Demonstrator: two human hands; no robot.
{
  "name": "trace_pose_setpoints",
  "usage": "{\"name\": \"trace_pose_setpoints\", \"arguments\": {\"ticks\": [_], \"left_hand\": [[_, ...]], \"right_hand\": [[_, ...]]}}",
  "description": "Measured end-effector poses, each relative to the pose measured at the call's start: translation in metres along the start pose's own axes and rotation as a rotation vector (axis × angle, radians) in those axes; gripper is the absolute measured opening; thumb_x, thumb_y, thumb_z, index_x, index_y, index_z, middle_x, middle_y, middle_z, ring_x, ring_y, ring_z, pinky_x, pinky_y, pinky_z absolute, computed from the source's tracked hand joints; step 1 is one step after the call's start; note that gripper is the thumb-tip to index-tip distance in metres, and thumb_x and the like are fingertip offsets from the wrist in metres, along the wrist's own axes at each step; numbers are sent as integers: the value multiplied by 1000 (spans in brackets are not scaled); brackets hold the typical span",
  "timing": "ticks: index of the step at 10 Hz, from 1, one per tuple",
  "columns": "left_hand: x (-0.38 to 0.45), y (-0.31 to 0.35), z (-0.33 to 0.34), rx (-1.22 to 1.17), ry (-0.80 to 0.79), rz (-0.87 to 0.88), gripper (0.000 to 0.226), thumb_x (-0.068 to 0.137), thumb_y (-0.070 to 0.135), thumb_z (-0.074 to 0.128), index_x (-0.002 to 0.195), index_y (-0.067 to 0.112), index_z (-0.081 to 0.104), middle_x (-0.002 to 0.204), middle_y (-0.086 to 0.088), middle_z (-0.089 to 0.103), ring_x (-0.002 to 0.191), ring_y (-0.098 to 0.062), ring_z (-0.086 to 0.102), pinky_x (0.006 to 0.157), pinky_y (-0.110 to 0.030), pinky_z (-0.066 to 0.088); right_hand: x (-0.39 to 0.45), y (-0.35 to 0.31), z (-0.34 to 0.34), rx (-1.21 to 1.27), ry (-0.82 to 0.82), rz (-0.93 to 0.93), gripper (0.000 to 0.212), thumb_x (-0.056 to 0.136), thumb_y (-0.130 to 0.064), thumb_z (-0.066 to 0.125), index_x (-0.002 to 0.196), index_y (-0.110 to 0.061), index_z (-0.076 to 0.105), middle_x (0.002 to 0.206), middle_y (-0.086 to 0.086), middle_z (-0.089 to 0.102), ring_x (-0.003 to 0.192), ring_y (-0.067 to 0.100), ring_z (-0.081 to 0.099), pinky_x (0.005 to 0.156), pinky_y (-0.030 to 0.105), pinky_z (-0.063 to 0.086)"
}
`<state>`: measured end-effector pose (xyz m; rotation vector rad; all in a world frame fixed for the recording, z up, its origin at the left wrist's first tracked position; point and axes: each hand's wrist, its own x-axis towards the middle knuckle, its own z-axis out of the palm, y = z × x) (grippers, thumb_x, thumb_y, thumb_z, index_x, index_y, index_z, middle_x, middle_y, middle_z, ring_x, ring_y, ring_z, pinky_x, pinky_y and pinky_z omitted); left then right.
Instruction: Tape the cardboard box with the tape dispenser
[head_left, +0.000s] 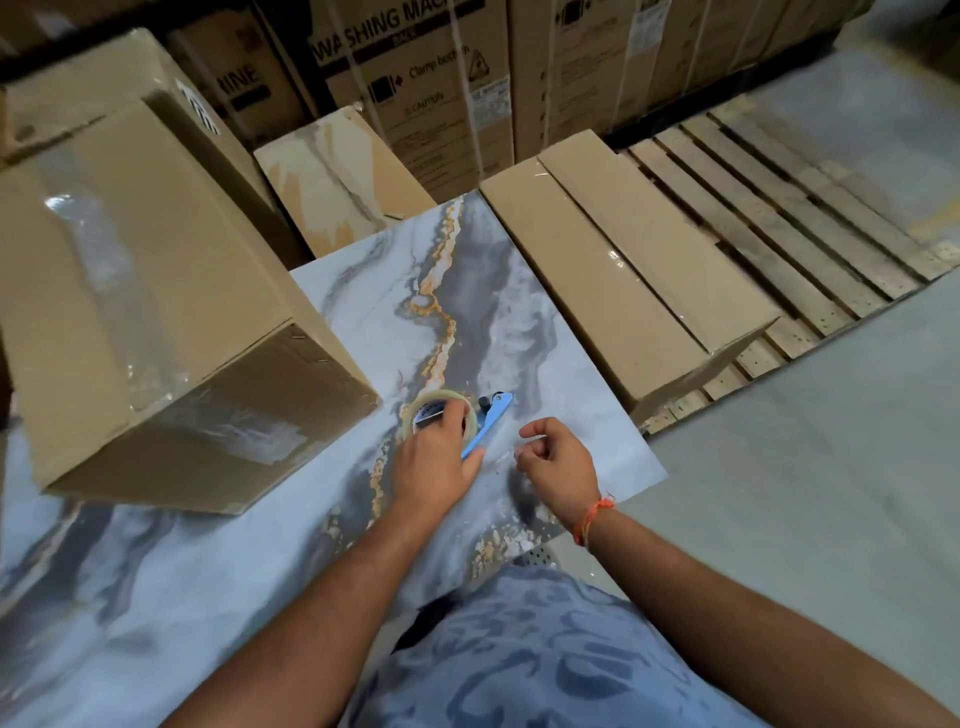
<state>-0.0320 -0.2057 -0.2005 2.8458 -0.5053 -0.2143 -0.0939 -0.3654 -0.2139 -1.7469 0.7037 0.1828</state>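
Observation:
A large brown cardboard box (140, 291) lies on the marble-patterned sheet (218, 566) at the left, with clear tape along its top seam and over its near end. The blue tape dispenser (493, 415) with a clear tape roll (439, 402) rests on the sheet just right of the box's near corner. My left hand (436, 462) is closed over the roll and the dispenser's handle. My right hand (558, 462) hovers just to the right of it, fingers loosely curled, with nothing visible in them. An orange thread circles that wrist.
A long flat taped carton (634, 270) lies on a wooden pallet (789, 218) at the right. A smaller marble-print panel (337, 176) leans at the back. Washing-machine cartons (415, 78) are stacked behind. Grey floor (805, 467) lies to the right.

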Motion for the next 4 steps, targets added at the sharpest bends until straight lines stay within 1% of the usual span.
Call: {"name": "trace_pose_setpoints", "arguments": {"ticks": [1, 2, 3, 4], "left_hand": [[-12, 4, -2, 35, 22, -21, 49, 90, 42, 69, 128, 25, 43, 98, -6, 72, 82, -31, 69, 64, -40, 55], [-20, 1, -2, 23, 52, -37, 52, 90, 41, 69, 134, 26, 44, 108, -6, 72, 89, -32, 69, 70, -42, 57], [-37, 1, -14, 21, 41, -77, 51, 90, 41, 66, 135, 30, 44, 118, -5, 71, 98, -32, 68, 76, -43, 58], [-52, -6, -22, 26, 76, -105, 46, 92, 39, 63, 134, 30, 48, 121, -5, 70, 103, -32, 68, 80, -41, 56]], "right_hand": [[-2, 1, -3, -7, -31, -31, 25, 87, -6, 56, 101, -24, 64, 81, 17, 71, 74, 28, 68, 69, 36, 58], [-4, 1, -3, -5, -46, -63, 25, 85, -4, 56, 100, -22, 65, 81, 20, 70, 68, 21, 64, 70, 38, 57], [-12, 3, 0, -19, -58, -104, 25, 84, -4, 58, 100, -21, 66, 79, 19, 70, 72, 28, 67, 73, 40, 59], [-22, 1, 7, -9, -58, -150, 24, 85, -5, 59, 100, -21, 67, 73, 14, 68, 70, 27, 67, 72, 37, 59]]}}
